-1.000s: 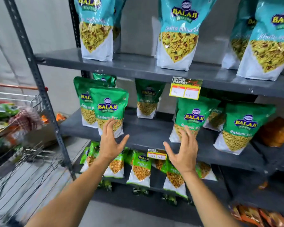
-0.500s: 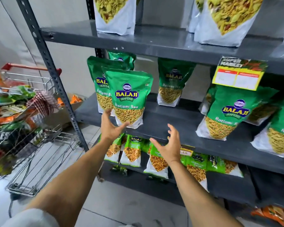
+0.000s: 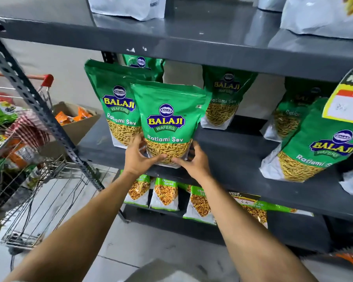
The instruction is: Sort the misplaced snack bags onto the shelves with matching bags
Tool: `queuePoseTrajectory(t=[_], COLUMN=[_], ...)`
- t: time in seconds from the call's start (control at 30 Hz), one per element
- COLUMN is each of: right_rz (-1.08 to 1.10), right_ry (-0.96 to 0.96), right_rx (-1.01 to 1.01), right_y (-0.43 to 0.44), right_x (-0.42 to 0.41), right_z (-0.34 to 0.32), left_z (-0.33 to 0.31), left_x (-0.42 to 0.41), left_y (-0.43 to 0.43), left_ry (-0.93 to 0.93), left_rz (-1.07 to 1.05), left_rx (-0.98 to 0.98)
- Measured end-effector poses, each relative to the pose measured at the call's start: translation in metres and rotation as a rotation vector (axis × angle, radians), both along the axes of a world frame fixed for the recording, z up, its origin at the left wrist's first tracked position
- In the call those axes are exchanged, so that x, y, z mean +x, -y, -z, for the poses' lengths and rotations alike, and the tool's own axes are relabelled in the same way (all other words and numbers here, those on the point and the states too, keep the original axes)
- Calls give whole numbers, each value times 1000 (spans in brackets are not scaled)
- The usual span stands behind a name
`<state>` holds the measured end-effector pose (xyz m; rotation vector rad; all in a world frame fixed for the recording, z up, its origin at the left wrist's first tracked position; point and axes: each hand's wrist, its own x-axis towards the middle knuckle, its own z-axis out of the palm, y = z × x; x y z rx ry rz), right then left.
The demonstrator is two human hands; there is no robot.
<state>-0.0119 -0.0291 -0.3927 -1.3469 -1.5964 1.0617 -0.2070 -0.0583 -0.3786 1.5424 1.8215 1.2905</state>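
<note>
A green Ratlami Sev bag [image 3: 167,115] stands upright at the front of the middle grey shelf [image 3: 232,157]. My left hand [image 3: 140,157] grips its lower left corner and my right hand [image 3: 193,161] grips its lower right corner. A matching green bag [image 3: 112,104] stands right behind it to the left, another [image 3: 224,98] further back, and more of them [image 3: 318,143] lean on the right. White bags [image 3: 130,6] stand on the top shelf. Smaller green bags [image 3: 165,194] line the lower shelf.
A wire shopping cart [image 3: 29,180] with mixed snack bags stands on the left, beside the rack's grey upright post [image 3: 39,110]. A cardboard box [image 3: 77,123] with orange packets sits behind it. A yellow price tag [image 3: 346,100] hangs on the right.
Both hands moved forward from open in the air and closed on the bottom of the front green bag. The camera moved closer and lower.
</note>
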Motion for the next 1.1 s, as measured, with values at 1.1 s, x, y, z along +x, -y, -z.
queuePoseTrajectory(t=[1.1], right_rz=[234], right_ry=[222], right_rx=[-76], right_y=[8], right_x=[122], right_z=[-20], left_z=[-12], left_x=[126], left_y=[-30], left_ry=[32], left_rz=[237], left_rx=[-108])
